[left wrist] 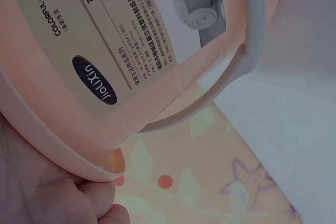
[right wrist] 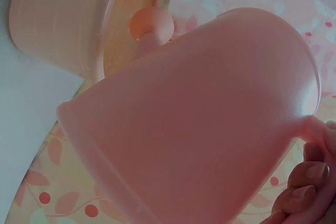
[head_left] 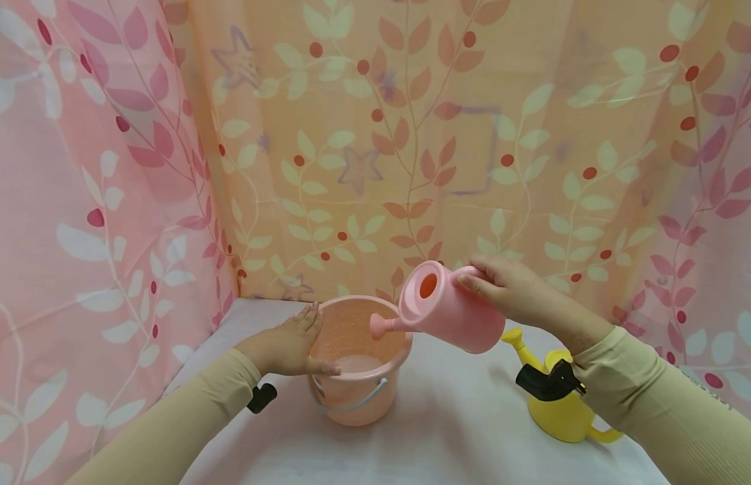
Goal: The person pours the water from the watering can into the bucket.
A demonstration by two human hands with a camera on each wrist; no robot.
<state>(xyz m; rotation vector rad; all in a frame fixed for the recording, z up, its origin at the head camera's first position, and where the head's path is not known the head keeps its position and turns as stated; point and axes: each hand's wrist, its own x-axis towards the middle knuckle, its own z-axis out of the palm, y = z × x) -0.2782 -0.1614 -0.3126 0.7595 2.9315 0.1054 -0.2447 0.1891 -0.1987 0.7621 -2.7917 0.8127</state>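
Observation:
A pink watering can (head_left: 454,310) is tilted with its spout toward the left, over the opening of a peach bucket (head_left: 363,404). My right hand (head_left: 508,286) grips the can's handle from the right, and in the right wrist view the fingers (right wrist: 302,187) curl round that handle. At the spout's end, the round rose (right wrist: 152,22) overlaps the bucket's mouth. My left hand (head_left: 287,343) rests on the bucket's left rim, fingers stretched out and thumb along the front edge. A pale liquid-like surface shows low inside the bucket. The left wrist view shows the bucket's printed label (left wrist: 105,40).
A yellow watering can (head_left: 560,417) stands on the white tabletop (head_left: 460,417) at the right, partly behind the right wrist's black camera mount (head_left: 551,380). The bucket's grey handle (head_left: 357,401) hangs down in front. Leaf-patterned curtains (head_left: 363,135) enclose the back and sides.

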